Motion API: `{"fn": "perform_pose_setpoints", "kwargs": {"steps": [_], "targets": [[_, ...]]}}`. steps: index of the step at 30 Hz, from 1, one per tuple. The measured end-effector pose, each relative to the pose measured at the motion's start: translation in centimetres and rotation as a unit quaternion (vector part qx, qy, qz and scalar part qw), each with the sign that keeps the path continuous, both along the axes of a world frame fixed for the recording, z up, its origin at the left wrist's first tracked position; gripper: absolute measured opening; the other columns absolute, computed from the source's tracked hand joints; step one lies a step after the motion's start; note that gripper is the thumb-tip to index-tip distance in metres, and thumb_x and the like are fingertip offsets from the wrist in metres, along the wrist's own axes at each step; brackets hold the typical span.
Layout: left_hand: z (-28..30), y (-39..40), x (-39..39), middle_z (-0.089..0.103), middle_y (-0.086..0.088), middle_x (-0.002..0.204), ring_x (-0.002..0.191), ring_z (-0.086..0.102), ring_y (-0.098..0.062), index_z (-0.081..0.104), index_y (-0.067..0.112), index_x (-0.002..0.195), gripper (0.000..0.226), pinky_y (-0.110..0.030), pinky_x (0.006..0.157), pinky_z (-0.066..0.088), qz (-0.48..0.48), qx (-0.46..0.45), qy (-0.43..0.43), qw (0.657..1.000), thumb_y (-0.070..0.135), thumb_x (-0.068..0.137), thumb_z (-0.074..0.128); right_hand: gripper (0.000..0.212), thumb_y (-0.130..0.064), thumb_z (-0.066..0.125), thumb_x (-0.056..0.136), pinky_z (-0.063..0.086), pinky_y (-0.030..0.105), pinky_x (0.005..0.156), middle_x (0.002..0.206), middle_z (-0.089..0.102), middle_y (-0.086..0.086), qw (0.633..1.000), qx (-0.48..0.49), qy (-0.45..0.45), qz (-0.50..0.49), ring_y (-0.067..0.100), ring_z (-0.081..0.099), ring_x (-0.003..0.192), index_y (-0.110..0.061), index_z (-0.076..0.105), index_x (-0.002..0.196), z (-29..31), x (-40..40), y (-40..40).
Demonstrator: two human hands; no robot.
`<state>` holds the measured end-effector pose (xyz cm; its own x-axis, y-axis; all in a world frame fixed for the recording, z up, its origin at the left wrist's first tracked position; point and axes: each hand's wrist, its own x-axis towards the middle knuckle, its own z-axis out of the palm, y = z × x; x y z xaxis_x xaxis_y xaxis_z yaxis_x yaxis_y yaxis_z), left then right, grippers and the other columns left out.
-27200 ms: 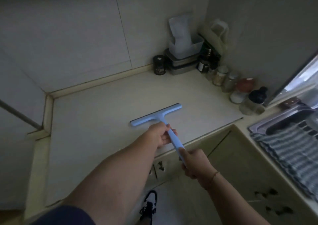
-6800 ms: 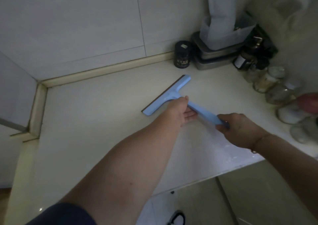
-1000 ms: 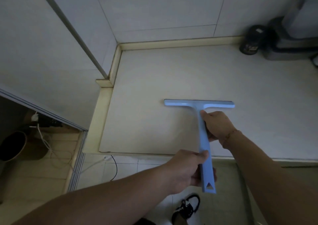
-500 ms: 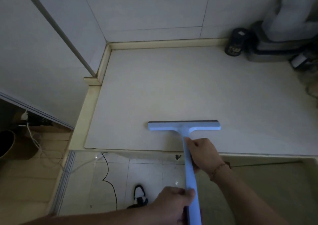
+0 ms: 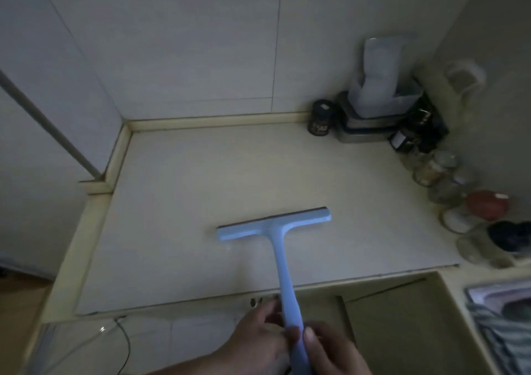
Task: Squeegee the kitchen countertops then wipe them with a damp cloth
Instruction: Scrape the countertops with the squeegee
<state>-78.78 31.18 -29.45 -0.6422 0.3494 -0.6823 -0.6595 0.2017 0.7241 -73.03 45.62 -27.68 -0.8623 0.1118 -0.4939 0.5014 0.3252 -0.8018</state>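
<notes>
Here both hands, left (image 5: 260,343) and right (image 5: 330,351), grip the squeegee (image 5: 275,225) handle's near end; its blade lies ahead.

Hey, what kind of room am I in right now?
Most likely a home kitchen: a tiled-wall countertop corner, spice jars lined up along the right wall, and what looks like a sink at the right edge.
</notes>
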Motion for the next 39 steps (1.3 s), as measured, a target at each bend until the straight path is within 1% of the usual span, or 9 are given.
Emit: {"fn": "perform_pose_setpoints", "kwargs": {"steps": [4, 7, 9, 14, 20, 24, 34, 36, 39], "targets": [[0.7, 4.2, -2.7, 0.072, 0.001, 0.085, 0.069, 0.062, -0.009, 0.067, 0.020, 0.094, 0.034, -0.022, 0.067, 0.048, -0.040, -0.008, 0.059, 0.997, 0.016, 0.060, 0.071, 0.014, -0.035, 0.060, 0.091, 0.052, 0.017, 0.060, 0.071, 0.074, -0.003, 0.999, 0.004, 0.020, -0.047, 0.003, 0.069, 0.064, -0.038, 0.072, 0.095, -0.5, -1.9, 2.4], [1.2, 8.8, -6.1, 0.067, -0.005, 0.085, 0.076, 0.058, -0.019, 0.064, 0.015, 0.093, 0.022, -0.030, 0.070, 0.042, -0.032, 0.025, 0.030, 0.999, 0.011, 0.072, 0.070, 0.017, -0.037, 0.052, 0.095, 0.051, 0.024, 0.057, 0.070, 0.072, -0.005, 0.997, -0.005, 0.039, -0.060, 0.009, 0.068, 0.060, -0.035, 0.070, 0.094, -1.0, -4.8, 6.6], [1.2, 12.5, -9.5, 0.069, -0.003, 0.086, 0.077, 0.062, -0.019, 0.065, 0.017, 0.091, 0.006, -0.031, 0.075, 0.042, -0.013, 0.054, -0.010, 0.998, 0.023, 0.089, 0.064, 0.026, -0.037, 0.049, 0.097, 0.044, 0.026, 0.046, 0.058, 0.063, 0.001, 0.997, -0.016, 0.043, -0.062, 0.019, 0.062, 0.047, -0.019, 0.064, 0.084, -1.4, -7.7, 10.3], [0.1, 21.8, -20.7, 0.071, -0.002, 0.083, 0.072, 0.064, -0.018, 0.067, 0.014, 0.090, 0.027, -0.029, 0.069, 0.048, 0.090, 0.058, -0.028, 0.994, 0.033, 0.098, 0.051, 0.039, -0.030, 0.050, 0.099, 0.033, 0.024, 0.037, 0.048, 0.046, 0.002, 0.995, -0.032, 0.063, -0.076, 0.026, 0.051, 0.035, -0.007, 0.048, 0.067, -2.6, -15.9, 18.6], [-1.2, 27.9, -29.0, 0.069, -0.010, 0.091, 0.081, 0.066, -0.024, 0.063, 0.005, 0.109, 0.029, -0.037, 0.076, 0.055, 0.134, 0.022, -0.049, 0.990, 0.030, 0.097, 0.054, 0.043, -0.035, 0.051, 0.098, 0.036, 0.027, 0.042, 0.049, 0.050, 0.007, 0.991, -0.068, 0.065, -0.091, 0.025, 0.051, 0.038, -0.007, 0.049, 0.067, -4.5, -22.4, 22.5], [-1.4, 29.9, -31.1, 0.065, -0.015, 0.085, 0.073, 0.064, -0.023, 0.056, -0.001, 0.098, 0.021, -0.032, 0.060, 0.056, 0.168, 0.039, -0.070, 0.983, 0.019, 0.099, 0.052, 0.038, -0.033, 0.052, 0.098, 0.036, 0.021, 0.037, 0.055, 0.051, 0.010, 0.989, -0.098, 0.044, -0.104, 0.025, 0.052, 0.040, -0.006, 0.050, 0.072, -4.6, -23.4, 23.0], [-1.7, 32.0, -31.4, 0.063, -0.014, 0.083, 0.071, 0.063, -0.021, 0.053, -0.002, 0.089, 0.021, -0.029, 0.064, 0.054, 0.170, 0.049, -0.074, 0.981, 0.014, 0.101, 0.046, 0.028, -0.026, 0.053, 0.098, 0.042, 0.026, 0.037, 0.064, 0.057, 0.012, 0.980, -0.140, 0.014, -0.143, 0.024, 0.052, 0.038, -0.005, 0.057, 0.079, -3.6, -23.0, 24.3], [-1.7, 32.2, -31.5, 0.063, -0.014, 0.085, 0.076, 0.064, -0.022, 0.052, -0.002, 0.088, 0.022, -0.030, 0.069, 0.054, 0.161, 0.037, -0.073, 0.984, 0.014, 0.102, 0.045, 0.025, -0.026, 0.053, 0.098, 0.046, 0.025, 0.038, 0.069, 0.061, 0.014, 0.973, -0.175, -0.023, -0.150, 0.023, 0.057, 0.038, -0.004, 0.060, 0.089, -3.4, -23.0, 24.7], [-1.7, 32.2, -31.4, 0.063, -0.015, 0.095, 0.100, 0.063, -0.026, 0.052, -0.003, 0.084, 0.024, -0.034, 0.080, 0.052, 0.150, 0.002, -0.073, 0.986, 0.013, 0.101, 0.046, 0.038, -0.029, 0.057, 0.097, 0.050, 0.026, 0.040, 0.062, 0.063, 0.015, 0.960, -0.214, -0.060, -0.171, 0.024, 0.062, 0.041, 0.004, 0.061, 0.079, -3.6, -22.4, 25.2]]}}
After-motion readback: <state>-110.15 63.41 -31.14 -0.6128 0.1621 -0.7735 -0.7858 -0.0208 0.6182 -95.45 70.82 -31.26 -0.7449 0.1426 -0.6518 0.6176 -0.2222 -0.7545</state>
